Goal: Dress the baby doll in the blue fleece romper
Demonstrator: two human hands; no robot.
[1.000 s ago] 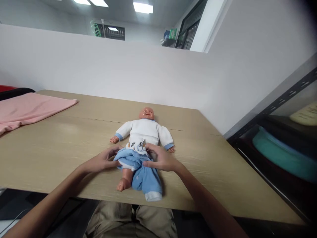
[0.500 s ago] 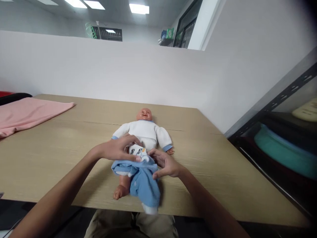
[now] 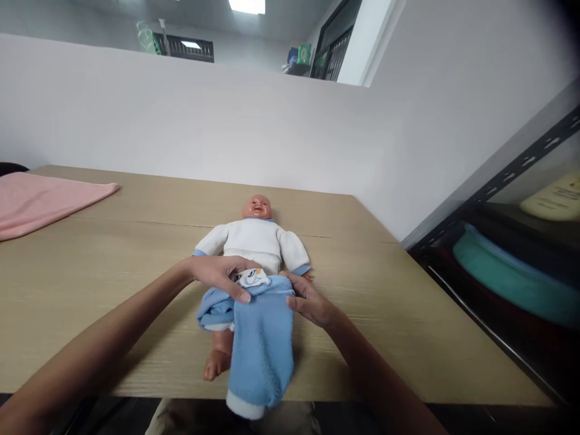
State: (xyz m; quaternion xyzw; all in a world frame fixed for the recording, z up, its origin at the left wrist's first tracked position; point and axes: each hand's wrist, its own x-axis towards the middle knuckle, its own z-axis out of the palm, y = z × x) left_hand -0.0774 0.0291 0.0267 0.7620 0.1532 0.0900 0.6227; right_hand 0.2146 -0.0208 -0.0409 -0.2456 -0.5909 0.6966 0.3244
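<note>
A baby doll [image 3: 254,238] in a white top with blue cuffs lies on its back on the wooden table [image 3: 90,290], head away from me. Light blue fleece trousers [image 3: 260,344] with white cuffs sit around its hips and legs; one bare foot [image 3: 212,367] shows at the left. My left hand [image 3: 222,275] reaches over the doll's waist, fingers closed on the trouser waistband by a white elephant patch [image 3: 251,278]. My right hand [image 3: 308,302] grips the waistband on the right side.
A pink cloth [image 3: 40,202] lies at the table's far left. A white partition wall [image 3: 226,121] runs behind the table. A dark metal shelf [image 3: 512,254] with a teal object [image 3: 512,275] stands to the right. The table's near edge is just below the doll's feet.
The blue trousers have been pulled higher along the doll's right-hand leg, which they now cover straight. My left hand moved across the waist; the view shifted slightly.
</note>
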